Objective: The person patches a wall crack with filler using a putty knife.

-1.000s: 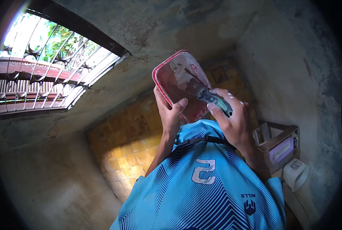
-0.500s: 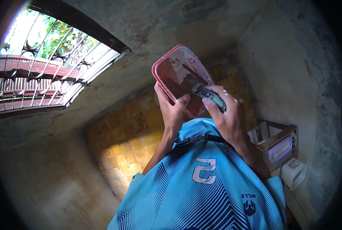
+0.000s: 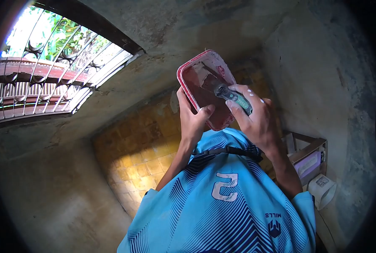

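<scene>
A red-rimmed plastic tub (image 3: 187, 68), smeared inside with whitish and reddish-brown material, is tilted in front of my chest. My left hand (image 3: 193, 120) grips its near left edge, thumb over the rim. In my right hand (image 3: 255, 116) is the dark green handle of a scraper (image 3: 240, 102), held with thumb and fingers wrapped round it. The scraper's blade reaches into the tub and lies against or close to its inside; exact contact cannot be made out. White spots show on the fingers of my right hand.
A barred window (image 3: 49, 63) is in the wall at the upper left. Yellow floor tiles (image 3: 143, 158) lie below. At the right stand a wooden-framed box (image 3: 308, 154) and a white container (image 3: 322, 192) beside the wall (image 3: 314, 84).
The tub and both hands have shifted slightly to the right. The scraper has moved along with them and its handle's label has turned more into view.
</scene>
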### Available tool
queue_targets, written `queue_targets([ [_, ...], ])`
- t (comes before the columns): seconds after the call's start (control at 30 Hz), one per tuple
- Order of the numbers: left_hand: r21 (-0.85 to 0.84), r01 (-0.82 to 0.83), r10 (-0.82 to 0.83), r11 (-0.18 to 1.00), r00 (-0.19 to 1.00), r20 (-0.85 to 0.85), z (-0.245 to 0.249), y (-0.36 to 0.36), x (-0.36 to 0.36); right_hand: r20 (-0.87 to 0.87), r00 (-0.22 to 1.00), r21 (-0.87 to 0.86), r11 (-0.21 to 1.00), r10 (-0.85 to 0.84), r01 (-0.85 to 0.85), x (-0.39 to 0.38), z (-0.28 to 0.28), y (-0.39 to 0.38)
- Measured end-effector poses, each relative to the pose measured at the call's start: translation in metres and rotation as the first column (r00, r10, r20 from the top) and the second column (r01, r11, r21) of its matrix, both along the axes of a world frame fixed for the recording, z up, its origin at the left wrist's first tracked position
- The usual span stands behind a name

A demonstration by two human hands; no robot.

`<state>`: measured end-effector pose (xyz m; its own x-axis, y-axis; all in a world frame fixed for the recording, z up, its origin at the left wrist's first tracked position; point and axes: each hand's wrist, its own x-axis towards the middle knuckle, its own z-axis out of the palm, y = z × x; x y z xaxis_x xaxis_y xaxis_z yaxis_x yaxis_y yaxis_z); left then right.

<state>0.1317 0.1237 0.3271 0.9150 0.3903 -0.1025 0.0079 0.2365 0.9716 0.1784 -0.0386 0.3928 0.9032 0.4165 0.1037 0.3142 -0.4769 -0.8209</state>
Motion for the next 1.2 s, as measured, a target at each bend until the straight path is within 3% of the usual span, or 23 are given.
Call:
queue_targets([
  [0.07, -0.007, 0.012, -0.012, 1.0, 1.0, -0.016, 0.0, -0.002, -0.001, -0.073, 0.997, -0.014, 1.0, -0.024, 0.023, 0.0, 0.002, 0.002],
  [0.4, 0.049, -0.035, 0.032, 0.998, 0.998, 0.058, 0.002, -0.005, -0.004, 0.085, 0.996, 0.048, 0.999, -0.02, 0.016, -0.011, -0.01, 0.005],
  [0.5, 0.028, -0.041, 0.042, 0.999, 0.999, -0.021, 0.003, -0.001, -0.006, 0.082, 0.997, 0.097, 0.995, -0.011, 0.003, -0.016, -0.008, 0.001],
  [0.57, -0.079, -0.077, 0.075, 0.994, 0.997, -0.035, -0.005, 0.006, -0.006, 0.072, 0.997, 0.12, 0.993, -0.005, -0.003, -0.018, -0.001, -0.004],
  [0.6, -0.125, -0.101, 0.101, 0.987, 0.995, -0.009, -0.002, 0.007, -0.007, 0.069, 0.998, 0.116, 0.993, -0.005, -0.003, -0.018, 0.006, -0.011],
  [0.63, -0.055, -0.096, 0.099, 0.994, 0.994, 0.052, 0.001, 0.011, -0.008, 0.062, 0.998, 0.11, 0.994, -0.005, -0.002, -0.017, 0.013, -0.019],
  [0.7, -0.055, -0.097, 0.103, 0.994, 0.987, 0.122, 0.004, 0.019, -0.01, 0.002, 1.0, 0.044, 0.999, 0.009, -0.009, -0.015, 0.026, -0.033],
  [0.8, 0.141, -0.098, 0.078, 0.985, 0.986, 0.144, 0.0, 0.035, -0.012, -0.024, 0.998, 0.03, 0.998, 0.059, -0.058, -0.013, 0.045, -0.046],
  [1.0, 0.221, -0.104, 0.055, 0.97, 0.974, 0.219, -0.012, 0.047, -0.009, -0.088, 0.992, -0.13, 0.986, 0.09, -0.101, -0.015, 0.074, -0.049],
  [1.2, 0.158, -0.066, 0.026, 0.985, 0.97, 0.242, -0.008, 0.04, -0.008, -0.198, 0.98, -0.193, 0.979, 0.034, -0.073, -0.024, 0.068, -0.024],
])
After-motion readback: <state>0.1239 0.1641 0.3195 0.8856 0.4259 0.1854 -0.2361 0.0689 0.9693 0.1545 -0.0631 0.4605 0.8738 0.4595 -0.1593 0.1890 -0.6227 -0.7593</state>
